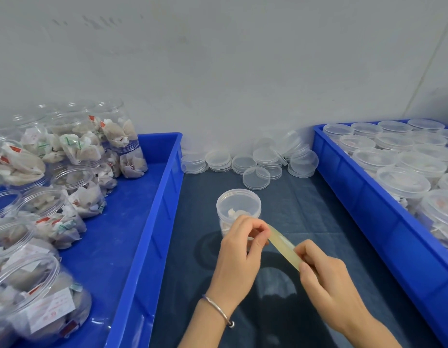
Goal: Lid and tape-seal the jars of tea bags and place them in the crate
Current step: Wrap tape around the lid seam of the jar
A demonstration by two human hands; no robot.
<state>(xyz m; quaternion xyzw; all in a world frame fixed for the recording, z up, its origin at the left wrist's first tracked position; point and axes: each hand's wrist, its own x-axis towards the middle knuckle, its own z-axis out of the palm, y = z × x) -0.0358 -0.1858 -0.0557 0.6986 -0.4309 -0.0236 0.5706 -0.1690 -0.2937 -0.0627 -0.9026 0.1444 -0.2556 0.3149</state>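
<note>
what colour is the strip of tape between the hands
Pale yellowish and see-through, the tape shows best in the head view.

left hand (pixel 239 243) and right hand (pixel 323 270) pinch tape strip (pixel 283 243) | lidded jar (pixel 238 209) just behind; roll possibly hidden

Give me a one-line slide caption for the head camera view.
Both hands, left and right, stretch tape before a lidded jar between two blue crates.

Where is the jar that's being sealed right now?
In the head view, the lidded jar stands mid-table between the two blue crates, just beyond the left hand and before the loose lids.
</note>
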